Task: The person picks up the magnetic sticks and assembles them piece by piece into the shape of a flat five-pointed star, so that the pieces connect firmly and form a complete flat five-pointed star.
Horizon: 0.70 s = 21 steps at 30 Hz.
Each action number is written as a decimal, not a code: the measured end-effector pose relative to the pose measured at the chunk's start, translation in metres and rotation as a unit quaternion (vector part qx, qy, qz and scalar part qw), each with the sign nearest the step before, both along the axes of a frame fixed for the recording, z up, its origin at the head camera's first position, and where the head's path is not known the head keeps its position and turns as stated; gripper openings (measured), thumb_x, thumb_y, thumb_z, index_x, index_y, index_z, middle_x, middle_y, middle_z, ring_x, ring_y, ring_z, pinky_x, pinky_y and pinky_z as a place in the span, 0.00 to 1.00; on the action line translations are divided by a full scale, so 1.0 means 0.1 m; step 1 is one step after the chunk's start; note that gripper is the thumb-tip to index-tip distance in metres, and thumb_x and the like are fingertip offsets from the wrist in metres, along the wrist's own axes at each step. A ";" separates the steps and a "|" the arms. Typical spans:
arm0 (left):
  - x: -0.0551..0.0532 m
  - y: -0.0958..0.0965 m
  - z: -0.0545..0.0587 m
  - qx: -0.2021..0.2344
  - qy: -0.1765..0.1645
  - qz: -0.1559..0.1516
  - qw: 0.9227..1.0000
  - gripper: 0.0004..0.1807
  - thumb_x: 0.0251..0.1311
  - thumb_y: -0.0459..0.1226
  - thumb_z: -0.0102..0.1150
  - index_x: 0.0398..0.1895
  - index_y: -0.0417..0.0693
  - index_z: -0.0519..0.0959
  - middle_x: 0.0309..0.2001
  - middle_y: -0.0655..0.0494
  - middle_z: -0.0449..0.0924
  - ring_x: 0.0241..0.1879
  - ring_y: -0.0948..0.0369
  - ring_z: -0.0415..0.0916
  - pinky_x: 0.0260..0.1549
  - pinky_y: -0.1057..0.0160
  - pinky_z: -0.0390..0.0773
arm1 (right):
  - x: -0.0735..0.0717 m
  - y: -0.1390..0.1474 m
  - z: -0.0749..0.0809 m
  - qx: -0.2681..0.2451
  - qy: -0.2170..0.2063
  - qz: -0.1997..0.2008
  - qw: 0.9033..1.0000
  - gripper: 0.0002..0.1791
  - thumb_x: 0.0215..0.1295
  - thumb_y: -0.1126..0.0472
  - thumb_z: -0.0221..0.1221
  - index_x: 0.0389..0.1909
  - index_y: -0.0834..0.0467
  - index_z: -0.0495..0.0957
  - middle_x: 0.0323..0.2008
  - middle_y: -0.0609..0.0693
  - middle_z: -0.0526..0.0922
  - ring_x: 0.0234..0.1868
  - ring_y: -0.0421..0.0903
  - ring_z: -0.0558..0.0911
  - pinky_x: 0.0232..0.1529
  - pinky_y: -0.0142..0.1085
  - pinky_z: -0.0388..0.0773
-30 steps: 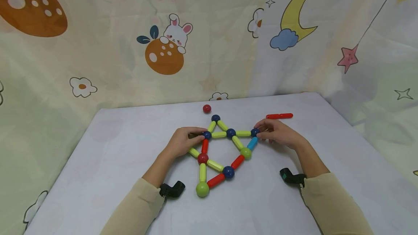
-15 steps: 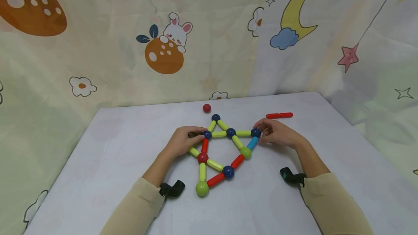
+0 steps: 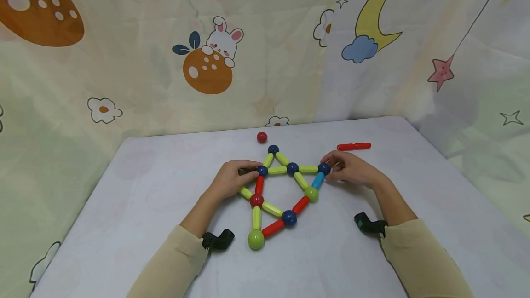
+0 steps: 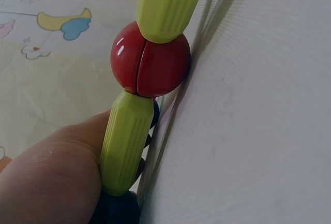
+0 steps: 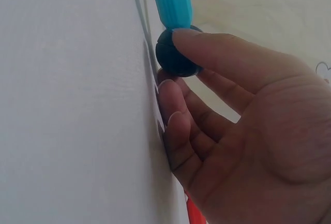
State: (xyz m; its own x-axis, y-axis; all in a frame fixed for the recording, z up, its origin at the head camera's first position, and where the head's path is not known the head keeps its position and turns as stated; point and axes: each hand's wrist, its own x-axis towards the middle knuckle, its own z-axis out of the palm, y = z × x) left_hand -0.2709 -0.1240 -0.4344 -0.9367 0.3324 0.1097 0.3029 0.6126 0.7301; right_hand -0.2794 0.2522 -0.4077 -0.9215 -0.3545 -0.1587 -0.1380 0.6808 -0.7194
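Observation:
A flat frame of magnetic rods and balls lies on the table. My left hand (image 3: 229, 179) pinches a dark blue ball (image 3: 262, 171) at its left side, where yellow-green rods and a red rod (image 3: 259, 185) meet. My right hand (image 3: 349, 168) holds the dark blue ball (image 5: 176, 56) at the right corner, thumb against it and a blue rod (image 5: 172, 1) joined to it. That rod runs to a green ball (image 3: 311, 194). In the left wrist view, a red ball (image 4: 150, 61) sits between two yellow-green rods (image 4: 126, 144). Part of the frame is hidden behind my left hand.
A loose red ball (image 3: 262, 137) lies behind the frame near the table's back edge. Two red rods (image 3: 354, 146) lie end to end beyond my right hand. A printed cloth (image 3: 136, 59) hangs behind the white table (image 3: 157, 169).
My right thumb has slid from the front of the corner ball toward its right side, and that ball has shifted very slightly right. My left hand has stayed in place.

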 end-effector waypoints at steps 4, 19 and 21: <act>0.00 0.00 0.01 -0.003 -0.001 -0.002 1.000 0.17 0.69 0.43 0.65 0.59 0.58 0.86 0.55 0.58 0.87 0.54 0.56 0.79 0.56 0.53 0.81 | 0.00 0.01 -0.01 -0.009 -0.001 -0.010 1.000 0.23 0.66 0.59 0.67 0.61 0.57 0.77 0.56 0.60 0.80 0.52 0.55 0.78 0.45 0.38 0.83; 0.03 0.00 0.08 -0.011 -0.002 -0.009 1.000 0.15 0.68 0.42 0.65 0.56 0.55 0.85 0.47 0.58 0.87 0.46 0.58 0.81 0.51 0.56 0.83 | 0.02 -0.08 0.00 -0.044 0.015 -0.071 0.996 0.23 0.71 0.58 0.64 0.63 0.59 0.75 0.49 0.59 0.85 0.42 0.52 0.83 0.43 0.37 0.84; 0.02 0.00 0.09 -0.012 -0.006 -0.008 1.000 0.14 0.68 0.42 0.65 0.55 0.54 0.84 0.46 0.58 0.87 0.46 0.58 0.81 0.52 0.56 0.83 | 0.04 -0.08 0.00 -0.055 0.012 -0.066 0.996 0.23 0.70 0.57 0.65 0.62 0.59 0.75 0.54 0.60 0.84 0.48 0.53 0.83 0.45 0.37 0.85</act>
State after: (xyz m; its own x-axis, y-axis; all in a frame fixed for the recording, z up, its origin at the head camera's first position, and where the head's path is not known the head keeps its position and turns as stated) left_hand -0.2687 -0.1244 -0.4258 -0.9327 0.3490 0.0909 0.3041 0.6257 0.7183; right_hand -0.2757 0.2440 -0.4074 -0.9644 -0.2434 -0.1036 -0.0694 0.6106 -0.7889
